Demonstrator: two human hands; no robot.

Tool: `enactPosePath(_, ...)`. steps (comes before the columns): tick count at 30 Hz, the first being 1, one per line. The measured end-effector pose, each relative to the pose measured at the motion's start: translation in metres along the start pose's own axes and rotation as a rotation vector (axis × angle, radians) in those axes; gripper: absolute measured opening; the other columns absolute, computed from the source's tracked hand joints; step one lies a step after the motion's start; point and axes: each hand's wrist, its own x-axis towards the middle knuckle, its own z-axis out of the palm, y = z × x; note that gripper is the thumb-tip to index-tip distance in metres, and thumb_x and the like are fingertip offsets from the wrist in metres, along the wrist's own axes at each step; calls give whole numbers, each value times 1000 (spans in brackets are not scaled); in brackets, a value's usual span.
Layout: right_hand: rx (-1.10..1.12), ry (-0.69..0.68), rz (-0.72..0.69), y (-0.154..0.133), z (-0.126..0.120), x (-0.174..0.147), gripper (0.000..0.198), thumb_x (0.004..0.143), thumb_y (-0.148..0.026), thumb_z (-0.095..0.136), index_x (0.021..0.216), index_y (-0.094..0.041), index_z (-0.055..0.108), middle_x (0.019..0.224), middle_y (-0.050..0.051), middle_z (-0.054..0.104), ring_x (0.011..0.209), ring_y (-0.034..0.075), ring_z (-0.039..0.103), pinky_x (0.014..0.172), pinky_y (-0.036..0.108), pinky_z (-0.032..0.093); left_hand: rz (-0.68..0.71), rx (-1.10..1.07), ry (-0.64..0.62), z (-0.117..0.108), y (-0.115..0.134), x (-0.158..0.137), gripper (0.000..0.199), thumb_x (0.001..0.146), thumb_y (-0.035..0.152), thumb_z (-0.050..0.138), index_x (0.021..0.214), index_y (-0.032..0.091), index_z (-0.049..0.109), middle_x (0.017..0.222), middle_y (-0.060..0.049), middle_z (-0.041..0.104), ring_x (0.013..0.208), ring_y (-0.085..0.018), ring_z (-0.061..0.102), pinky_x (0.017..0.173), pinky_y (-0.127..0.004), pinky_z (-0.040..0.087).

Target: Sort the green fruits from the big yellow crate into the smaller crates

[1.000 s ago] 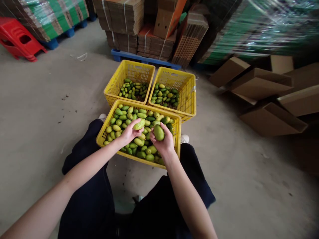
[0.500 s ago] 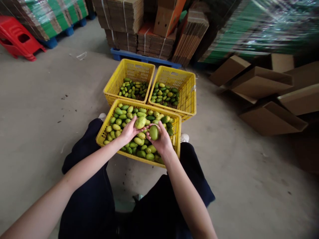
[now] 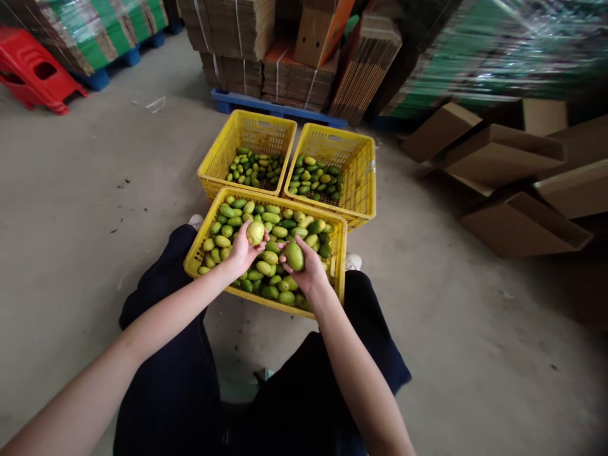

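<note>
Over the near yellow crate (image 3: 266,308), my left hand (image 3: 243,251) is closed around a yellow-green lemon (image 3: 255,232), its pale end turned up. My right hand (image 3: 310,269) holds a greener lemon (image 3: 294,256) in curled fingers, a little to the right. The two hands are apart. Beneath them the crate is filled with loose lemons (image 3: 263,268), from dark green to yellowish; the hands hide part of them.
Two deeper yellow crates, a left one (image 3: 207,178) and a right one (image 3: 363,177), stand just beyond, each with fewer lemons. Behind are stacked flat cartons (image 3: 232,28) on a blue pallet (image 3: 280,111). Open cardboard boxes (image 3: 503,152) lie right; a red stool (image 3: 35,69) stands left.
My left hand has drawn slightly left, away from my right hand, and its lemon has turned end-up. My right hand stays nearly in place, its lemon tilted a little.
</note>
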Motion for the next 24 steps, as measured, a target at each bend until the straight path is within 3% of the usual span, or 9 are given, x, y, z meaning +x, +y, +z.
enactPosePath(6, -58, 4, -35, 3, 0, 0, 21, 80, -35, 72, 74, -18, 62, 64, 0, 66, 48, 14, 60, 29, 19, 35, -42, -2, -27, 6, 2, -5, 35, 98, 36, 44, 87, 11, 66, 70, -7, 67, 58, -11, 61, 54, -19, 50)
enactPosePath(11, 38, 46, -35, -3, 5, -5, 16, 76, -28, 73, 72, -19, 61, 60, -1, 63, 47, 12, 58, 37, 20, 41, -89, -9, -177, 8, 5, -9, 42, 97, 40, 43, 77, 12, 66, 65, -6, 64, 55, -11, 59, 50, -19, 48)
enactPosePath(15, 134, 86, -37, -5, 7, -8, 22, 81, -30, 65, 64, -19, 57, 54, 0, 62, 43, 10, 53, 38, 20, 41, -3, 197, -355, 5, 4, -10, 59, 96, 50, 40, 57, 13, 64, 47, -6, 57, 41, -11, 52, 41, -20, 40)
enactPosePath(18, 150, 44, -61, -2, 7, -9, 30, 82, -35, 65, 58, -20, 55, 51, 0, 60, 40, 10, 50, 36, 21, 39, 42, 342, -433, 3, 5, -14, 65, 95, 52, 41, 50, 12, 64, 41, -9, 54, 37, -12, 50, 39, -22, 37)
enactPosePath(24, 46, -112, -140, 3, 7, -14, 39, 79, -41, 68, 50, -21, 52, 43, 0, 56, 37, 13, 50, 35, 24, 38, 82, 465, -496, 3, 6, -24, 51, 91, 34, 48, 48, 12, 65, 41, -9, 56, 35, -12, 49, 42, -23, 38)
